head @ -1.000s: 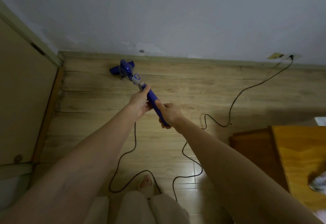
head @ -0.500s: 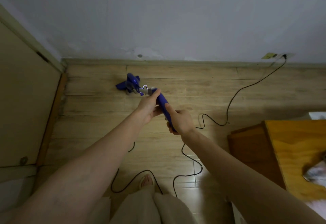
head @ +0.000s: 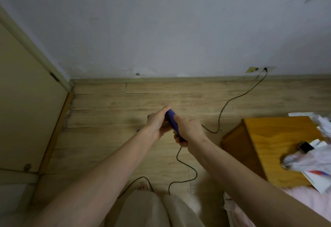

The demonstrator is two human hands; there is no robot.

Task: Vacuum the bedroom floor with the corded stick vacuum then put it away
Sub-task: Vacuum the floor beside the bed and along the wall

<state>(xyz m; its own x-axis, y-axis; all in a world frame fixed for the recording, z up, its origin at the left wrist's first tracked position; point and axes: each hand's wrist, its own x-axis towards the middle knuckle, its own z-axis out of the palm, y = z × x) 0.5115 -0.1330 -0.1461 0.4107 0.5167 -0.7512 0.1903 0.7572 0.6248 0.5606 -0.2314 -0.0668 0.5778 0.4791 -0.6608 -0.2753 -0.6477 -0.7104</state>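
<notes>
Both hands grip the blue handle (head: 172, 120) of the stick vacuum over the wooden floor (head: 114, 137). My left hand (head: 157, 122) wraps the upper part of the handle and my right hand (head: 188, 130) holds its lower end. The hands and arms hide the vacuum's body and floor head. Its black cord (head: 224, 106) leaves the handle's end, loops over the floor near my foot, and runs to a wall socket (head: 265, 69) at the right of the skirting.
A cream door (head: 25, 101) and its frame stand on the left. A wooden bedside cabinet (head: 272, 142) with papers and a plastic bag on top is at the right, next to pink bedding (head: 304, 201). A grey wall fills the back.
The vacuum has been pulled back towards me from the skirting. Its blue head, visible earlier, is now hidden under my hands. The view has tilted up and the cabinet shows more.
</notes>
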